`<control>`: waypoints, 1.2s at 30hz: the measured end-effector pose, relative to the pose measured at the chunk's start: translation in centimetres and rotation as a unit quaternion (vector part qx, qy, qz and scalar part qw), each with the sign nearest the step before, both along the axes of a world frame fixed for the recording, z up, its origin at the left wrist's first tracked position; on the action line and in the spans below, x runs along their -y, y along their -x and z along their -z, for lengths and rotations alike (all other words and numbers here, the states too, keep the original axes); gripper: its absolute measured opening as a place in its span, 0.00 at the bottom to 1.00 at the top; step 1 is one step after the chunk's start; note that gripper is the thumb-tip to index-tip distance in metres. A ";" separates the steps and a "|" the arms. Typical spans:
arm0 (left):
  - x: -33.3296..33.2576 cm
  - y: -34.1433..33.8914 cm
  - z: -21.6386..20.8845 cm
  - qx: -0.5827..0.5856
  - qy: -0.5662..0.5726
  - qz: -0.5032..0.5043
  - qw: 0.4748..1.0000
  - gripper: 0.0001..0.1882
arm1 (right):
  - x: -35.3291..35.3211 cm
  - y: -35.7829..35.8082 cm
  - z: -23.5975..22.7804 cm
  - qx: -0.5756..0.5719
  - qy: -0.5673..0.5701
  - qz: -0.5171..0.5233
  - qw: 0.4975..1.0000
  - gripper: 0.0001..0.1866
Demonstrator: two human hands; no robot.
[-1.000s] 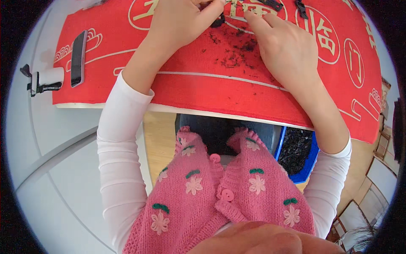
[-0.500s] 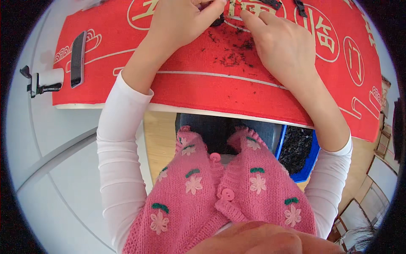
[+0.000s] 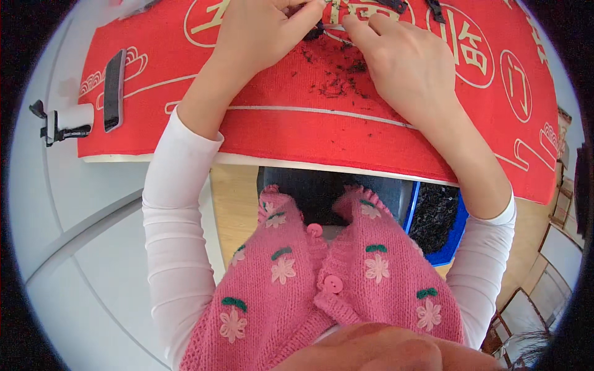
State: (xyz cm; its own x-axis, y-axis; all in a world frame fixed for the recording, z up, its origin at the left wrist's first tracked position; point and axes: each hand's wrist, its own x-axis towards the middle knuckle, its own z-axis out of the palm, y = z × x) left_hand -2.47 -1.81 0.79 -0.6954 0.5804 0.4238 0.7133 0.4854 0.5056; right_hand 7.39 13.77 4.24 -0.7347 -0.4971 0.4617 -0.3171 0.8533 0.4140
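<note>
Item 1: left hand [image 3: 257, 40], bare, at the upper edge of the view. Thumb and fingers are drawn close together; the tips are partly cut off, so whether they pinch anything cannot be told.

Item 2: right hand [image 3: 411, 65], bare, palm down, fingers bent and narrow, tips pointing toward the left hand. Whether the fingers hold anything cannot be told.

Item 3: dark piece [image 3: 314, 32], lying on the red cloth [image 3: 278, 133], just below the left thumb and left of the right fingertips, so between the 2 hands; contact with either is unclear.

Item 4: dark scraps [image 3: 337, 86], loose on the cloth, nearer the person than the dark piece.

Item 5: 2 black parts, 1 [image 3: 391, 5] beyond the right hand's knuckles, 1 [image 3: 436, 10] farther right.

Item 6: blue tray [image 3: 455, 241], below the cloth's near edge, holding dark bits.

Item 7: phone [image 3: 114, 91], flat at the cloth's left end, well apart.

Handling note, by judgement: best practice is a light steadying left hand, short controlled right-hand movements, and fingertips clear of each other.
</note>
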 end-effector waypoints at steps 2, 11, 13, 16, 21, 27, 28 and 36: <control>0.1 0.0 0.0 -0.016 0.004 0.000 1.000 0.05 | 0.5 -0.1 -0.1 -0.024 -0.001 0.006 1.000 0.10; -0.6 -1.0 -0.3 -0.035 -0.008 -0.001 0.999 0.05 | 0.6 -0.1 0.3 -0.024 -0.049 0.031 0.998 0.05; -1.0 -1.3 -0.4 -0.071 -0.024 0.016 0.997 0.05 | 1.7 -0.6 -0.2 -0.036 -0.037 0.080 0.995 0.03; -1.3 -1.4 -0.3 -0.115 -0.028 0.014 0.993 0.05 | 1.7 -0.4 -0.6 0.032 -0.030 0.096 0.994 0.03; -1.6 -1.5 -0.5 -0.139 -0.029 0.008 0.990 0.05 | 0.9 0.1 -0.2 0.104 0.021 0.093 0.990 0.04; -1.0 -0.8 -0.3 -0.125 -0.057 0.008 0.990 0.05 | -0.7 0.3 -0.2 0.138 0.105 0.072 0.982 0.06; -0.8 -0.6 -0.3 -0.127 -0.068 0.009 0.990 0.05 | -0.9 0.3 -0.3 0.149 0.119 0.071 0.979 0.07; -0.6 -0.2 0.2 0.053 -0.190 -0.035 0.980 0.03 | -2.4 0.9 -1.7 0.247 0.295 0.091 0.918 0.10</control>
State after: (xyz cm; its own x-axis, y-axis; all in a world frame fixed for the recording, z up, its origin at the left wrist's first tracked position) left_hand -2.28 -1.24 0.59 -0.7797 0.3433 0.5236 0.6188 0.2945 0.7283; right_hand 6.45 16.16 5.92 -0.9734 -0.1147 0.1982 -0.1708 0.9403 -0.2945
